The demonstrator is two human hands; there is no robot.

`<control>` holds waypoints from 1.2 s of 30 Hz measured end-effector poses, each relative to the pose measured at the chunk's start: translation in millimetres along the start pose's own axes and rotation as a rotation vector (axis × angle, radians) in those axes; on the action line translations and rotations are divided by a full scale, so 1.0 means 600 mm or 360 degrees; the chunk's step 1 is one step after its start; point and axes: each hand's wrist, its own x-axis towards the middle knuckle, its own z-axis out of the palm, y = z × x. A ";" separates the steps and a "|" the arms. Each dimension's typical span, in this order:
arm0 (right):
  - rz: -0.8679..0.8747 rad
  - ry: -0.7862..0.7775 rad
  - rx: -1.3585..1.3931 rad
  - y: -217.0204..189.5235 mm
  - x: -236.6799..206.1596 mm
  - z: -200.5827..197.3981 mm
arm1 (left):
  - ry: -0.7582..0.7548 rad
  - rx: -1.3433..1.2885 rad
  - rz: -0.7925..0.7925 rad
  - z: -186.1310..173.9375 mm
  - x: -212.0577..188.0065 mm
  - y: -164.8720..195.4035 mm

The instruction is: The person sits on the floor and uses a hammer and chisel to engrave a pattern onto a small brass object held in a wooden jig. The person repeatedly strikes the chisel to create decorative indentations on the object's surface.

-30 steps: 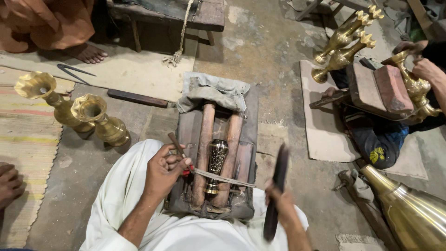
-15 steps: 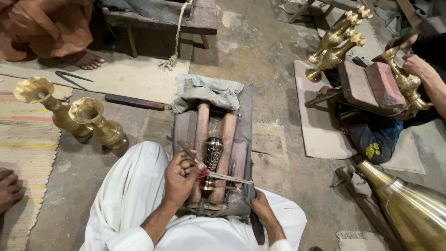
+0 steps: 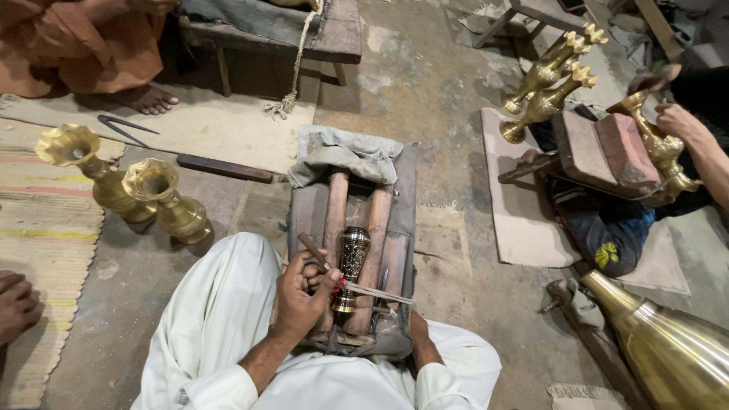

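A small engraved brass vase (image 3: 352,264) lies lengthwise between two wooden rollers (image 3: 334,212) on a dark padded block (image 3: 402,197) in front of my knees. My left hand (image 3: 302,294) pinches a thin chisel (image 3: 363,288) with a wooden handle, its metal shaft lying across the vase's lower part. My right hand (image 3: 418,338) is low at the block's near right corner. Only its wrist and back show, so what it holds is hidden. A grey cloth (image 3: 345,156) is bunched at the block's far end.
Two flared brass vases (image 3: 114,182) stand on the floor at left beside a striped mat (image 3: 38,228). A co-worker at right handles brass pieces (image 3: 550,76) over a brick block (image 3: 607,148). A large brass vessel (image 3: 668,349) lies at lower right. A wooden bench (image 3: 304,34) stands ahead.
My right hand, raised a second ago with a dark mallet, has dropped to the block's near edge and the mallet is out of sight. My left hand stays at the vase with the chisel.
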 end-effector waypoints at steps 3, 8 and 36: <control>0.0082 -0.0106 -0.0395 -0.002 0.004 -0.004 | 0.0011 0.0036 -0.0014 0.000 -0.001 0.001; 0.0172 -0.0201 -0.0687 0.001 0.002 -0.005 | -0.0023 0.0051 0.0044 0.001 0.000 0.005; 0.0316 0.0081 0.0501 0.015 -0.024 -0.015 | 0.0024 0.0109 -0.0428 -0.061 0.029 0.023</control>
